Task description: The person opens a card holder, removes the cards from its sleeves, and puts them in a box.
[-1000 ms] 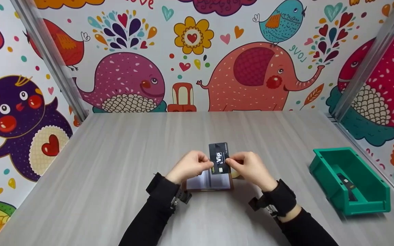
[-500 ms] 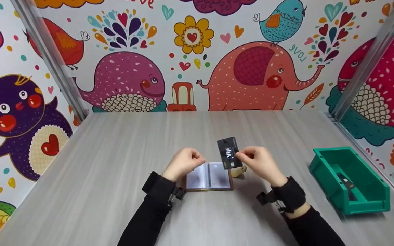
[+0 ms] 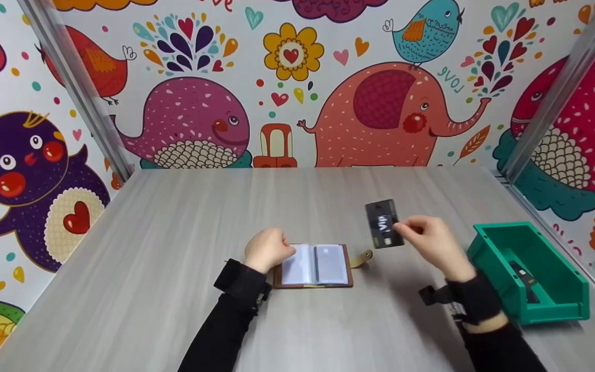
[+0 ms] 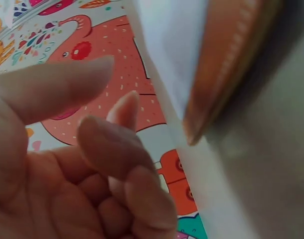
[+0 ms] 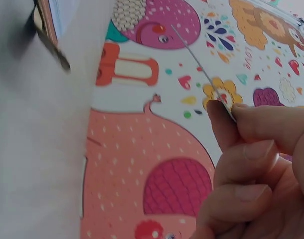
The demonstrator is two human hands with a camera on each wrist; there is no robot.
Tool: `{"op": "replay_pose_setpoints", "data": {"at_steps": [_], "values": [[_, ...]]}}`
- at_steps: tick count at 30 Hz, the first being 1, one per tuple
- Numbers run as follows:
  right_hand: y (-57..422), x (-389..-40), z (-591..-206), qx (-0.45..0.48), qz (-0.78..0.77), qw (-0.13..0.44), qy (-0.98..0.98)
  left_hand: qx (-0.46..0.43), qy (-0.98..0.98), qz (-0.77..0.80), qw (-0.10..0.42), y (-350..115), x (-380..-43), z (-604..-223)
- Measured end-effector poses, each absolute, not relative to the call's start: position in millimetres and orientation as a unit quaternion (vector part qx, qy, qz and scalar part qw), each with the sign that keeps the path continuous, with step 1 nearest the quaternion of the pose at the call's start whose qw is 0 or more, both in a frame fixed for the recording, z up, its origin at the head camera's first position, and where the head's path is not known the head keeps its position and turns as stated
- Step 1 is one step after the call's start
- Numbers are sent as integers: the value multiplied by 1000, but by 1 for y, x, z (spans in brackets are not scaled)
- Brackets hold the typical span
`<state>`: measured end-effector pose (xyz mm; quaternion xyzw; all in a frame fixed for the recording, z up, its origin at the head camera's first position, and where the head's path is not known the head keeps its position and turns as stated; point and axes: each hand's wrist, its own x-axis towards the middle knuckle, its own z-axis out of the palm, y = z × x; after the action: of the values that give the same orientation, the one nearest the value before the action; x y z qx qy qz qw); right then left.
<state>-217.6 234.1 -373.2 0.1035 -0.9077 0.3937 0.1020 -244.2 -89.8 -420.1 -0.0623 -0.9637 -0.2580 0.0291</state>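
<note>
My right hand (image 3: 434, 245) pinches a black bank card (image 3: 380, 219) marked "Vip" by its right edge, between thumb and fingertips. The card is raised over the table, right of the card holder; the right wrist view catches the card (image 5: 199, 64) edge-on. A brown card holder (image 3: 349, 266) lies spread on the table, showing clear plastic sleeves (image 3: 331, 263) and a tan snap strap (image 3: 363, 258) at its right side. At its left edge hovers my left hand (image 3: 269, 249), fingers loosely curled. In the left wrist view, thumb and fingers of the left hand (image 4: 87, 144) stand apart with nothing between them.
A green plastic bin (image 3: 556, 312) stands at the right, close to my right forearm, with a dark card (image 3: 525, 279) inside. Patterned walls (image 3: 287, 103) with metal corner posts (image 3: 78, 93) bound the grey table (image 3: 173, 232) at the back and sides.
Both hands were at the card; the left has let go and moved left to the card holder's edge. The right hand has carried the card rightward and slightly up, uncovering the sleeves.
</note>
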Motion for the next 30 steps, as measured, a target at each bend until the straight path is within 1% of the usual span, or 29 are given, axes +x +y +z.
{"op": "replay_pose_setpoints", "data": {"at_steps": [7, 19, 23, 30], "values": [[269, -205, -361, 71, 344, 105, -931, -43, -977, -211, 4, -90, -244, -424], [318, -186, -349, 28, 293, 113, -949, -41, -973, -225, -18, -93, -247, -428], [342, -182, -346, 17, 282, 98, -954, -42, -972, -231, -19, -93, -247, -428], [380, -176, -342, -57, 270, 59, -959, -44, -972, -230, -17, -93, -247, -428]]}}
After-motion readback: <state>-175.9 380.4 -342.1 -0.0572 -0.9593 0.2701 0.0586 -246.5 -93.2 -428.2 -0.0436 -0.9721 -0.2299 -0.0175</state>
